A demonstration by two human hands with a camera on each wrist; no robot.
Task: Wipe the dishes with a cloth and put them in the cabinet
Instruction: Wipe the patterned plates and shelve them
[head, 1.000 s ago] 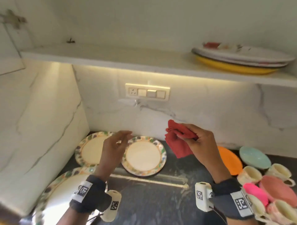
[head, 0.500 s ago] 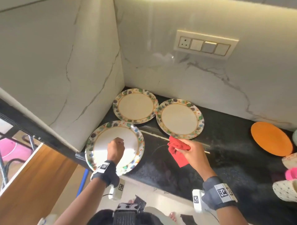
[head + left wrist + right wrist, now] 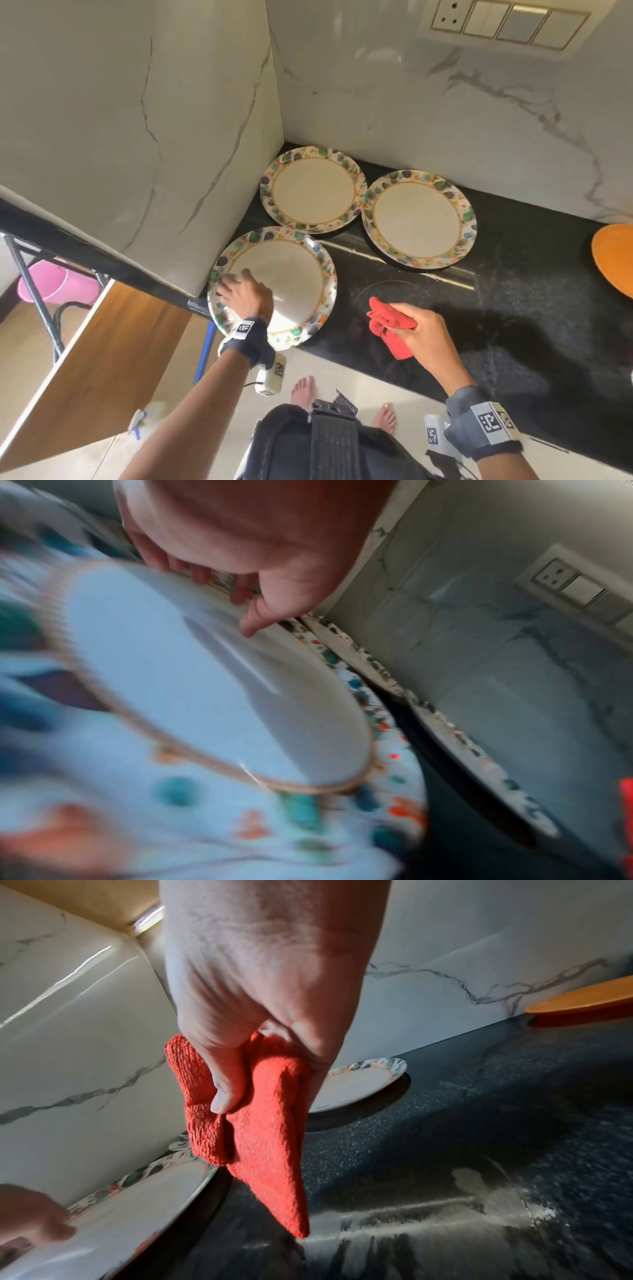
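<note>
Three white plates with speckled coloured rims lie in the corner of the black counter point(image 3: 496, 308). The nearest plate point(image 3: 287, 274) point(image 3: 205, 683) point(image 3: 120, 1218) overhangs the counter's front edge. My left hand point(image 3: 233, 281) point(image 3: 222, 596) holds its left rim, thumb on top and fingers curled over the edge. To its right, just above the counter, my right hand point(image 3: 404, 318) point(image 3: 246, 1085) grips a bunched red cloth point(image 3: 399, 346) point(image 3: 270, 1137) that hangs down. The cloth is apart from the plate.
Two more patterned plates point(image 3: 313, 190) point(image 3: 416, 219) sit against the marble back wall. An orange plate point(image 3: 615, 260) point(image 3: 582, 1001) lies far right. A marble side wall point(image 3: 137, 137) stands close on the left. A wooden door point(image 3: 85, 359) hangs open below it.
The head view has dropped from the shelf to the counter. My left hand slid from the nearest plate's middle to its left rim. The right hand came down with the cloth.
</note>
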